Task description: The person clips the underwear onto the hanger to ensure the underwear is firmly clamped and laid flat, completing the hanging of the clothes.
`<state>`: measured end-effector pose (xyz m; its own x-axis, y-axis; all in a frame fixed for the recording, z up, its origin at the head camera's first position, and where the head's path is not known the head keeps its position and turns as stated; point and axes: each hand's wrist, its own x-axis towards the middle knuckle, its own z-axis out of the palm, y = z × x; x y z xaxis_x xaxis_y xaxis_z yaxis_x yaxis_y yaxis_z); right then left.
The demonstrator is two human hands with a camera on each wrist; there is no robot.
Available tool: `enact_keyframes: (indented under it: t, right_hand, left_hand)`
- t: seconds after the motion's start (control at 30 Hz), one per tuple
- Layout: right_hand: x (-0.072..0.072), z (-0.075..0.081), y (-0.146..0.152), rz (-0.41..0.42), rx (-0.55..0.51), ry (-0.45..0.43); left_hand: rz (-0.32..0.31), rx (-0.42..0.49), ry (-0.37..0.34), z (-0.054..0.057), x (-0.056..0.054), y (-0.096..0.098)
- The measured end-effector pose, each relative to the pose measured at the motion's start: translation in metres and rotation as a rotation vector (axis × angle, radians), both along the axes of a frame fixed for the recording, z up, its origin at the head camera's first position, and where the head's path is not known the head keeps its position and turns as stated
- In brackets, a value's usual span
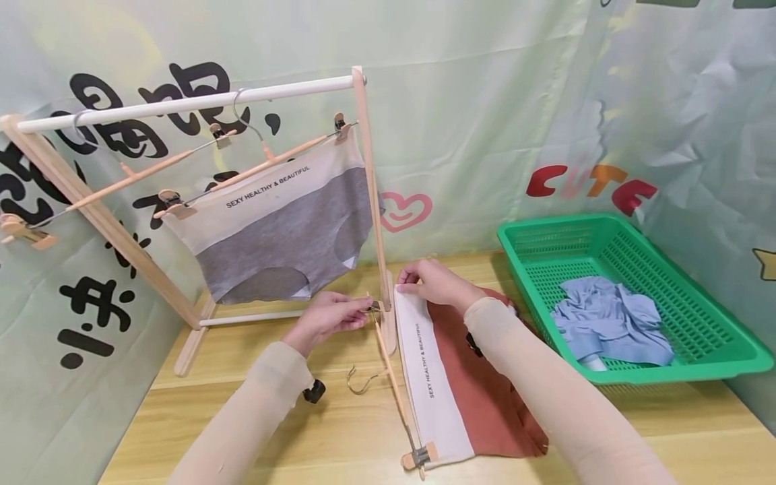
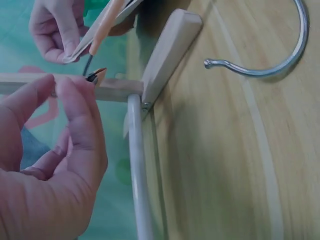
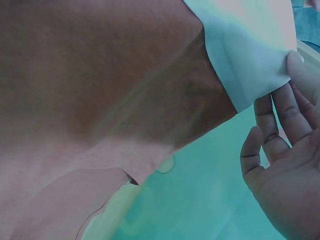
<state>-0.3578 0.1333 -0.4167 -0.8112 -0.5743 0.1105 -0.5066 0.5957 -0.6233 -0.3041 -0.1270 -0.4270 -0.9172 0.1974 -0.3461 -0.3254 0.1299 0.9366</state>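
A pair of rust-red underpants (image 1: pixel 479 377) with a white printed waistband (image 1: pixel 427 377) lies on the table. My right hand (image 1: pixel 441 284) pinches the waistband's far corner, lifting it; the right wrist view shows thumb and fingers on the white band (image 3: pixel 250 55). A wooden clip hanger (image 1: pixel 391 367) lies along the waistband, its metal hook (image 1: pixel 362 389) pointing left. The hanger's near clip (image 1: pixel 419 458) is on the waistband's near corner. My left hand (image 1: pixel 327 316) pinches the far clip (image 2: pixel 97 76) between thumb and fingers, just left of that lifted corner and apart from it.
At the left stands a wooden drying rack (image 1: pixel 370 202) with a white top rail (image 1: pixel 182 104). Grey underpants (image 1: pixel 285 236) hang there from a clip hanger, beside a bare hanger (image 1: pixel 130 176). A green basket (image 1: pixel 697 316) at right holds a crumpled blue garment (image 1: pixel 612 320).
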Motion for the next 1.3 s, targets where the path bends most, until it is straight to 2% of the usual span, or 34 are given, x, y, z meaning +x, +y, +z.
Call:
enact_keyframes:
  t: [0.2, 0.37, 0.63, 0.87, 1.3]
  right_hand:
    - [-0.001, 0.003, 0.001, 0.007, -0.009, 0.01]
    - [-0.001, 0.006, 0.001, 0.02, -0.001, 0.016]
    - [0.001, 0.013, 0.003, 0.052, 0.022, 0.016]
    - [0.003, 0.019, 0.003, 0.072, 0.047, 0.011]
    - [0.003, 0.024, 0.0, 0.079, 0.07, 0.025]
  left_hand:
    - [-0.046, -0.037, 0.024, 0.003, 0.001, 0.007]
    - [-0.075, -0.027, 0.051, 0.004, 0.003, 0.009]
    - [-0.062, 0.003, 0.111, 0.002, 0.003, 0.013]
    - [-0.047, -0.005, 0.136, 0.002, 0.002, 0.017]
    - [-0.043, -0.107, 0.171, 0.007, 0.004, 0.026]
